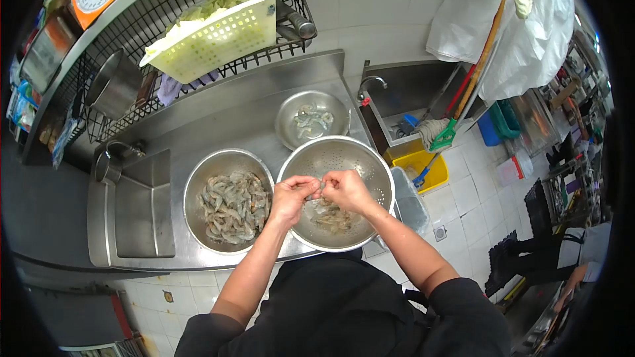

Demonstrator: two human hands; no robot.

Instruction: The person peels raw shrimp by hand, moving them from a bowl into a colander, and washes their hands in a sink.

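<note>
Over a perforated metal colander (367, 158), my left hand (291, 199) and my right hand (347, 192) meet, both with fingers pinched on a small greyish shrimp (319, 190). Most of that shrimp is hidden by my fingers. Shells and scraps (333, 217) lie in the colander below my hands. To the left, a metal bowl (192, 192) holds a heap of unpeeled shrimp (233, 206). Behind the colander, a smaller metal bowl (286, 114) contains several pale peeled shrimp (311, 121).
A steel sink (144, 205) is at the counter's left end. Above the counter, a wire rack (159, 26) carries a pale green basket (218, 43) of leafy vegetables. A yellow mop bucket (430, 168) stands on the floor at right. Another person's legs (536, 251) show at far right.
</note>
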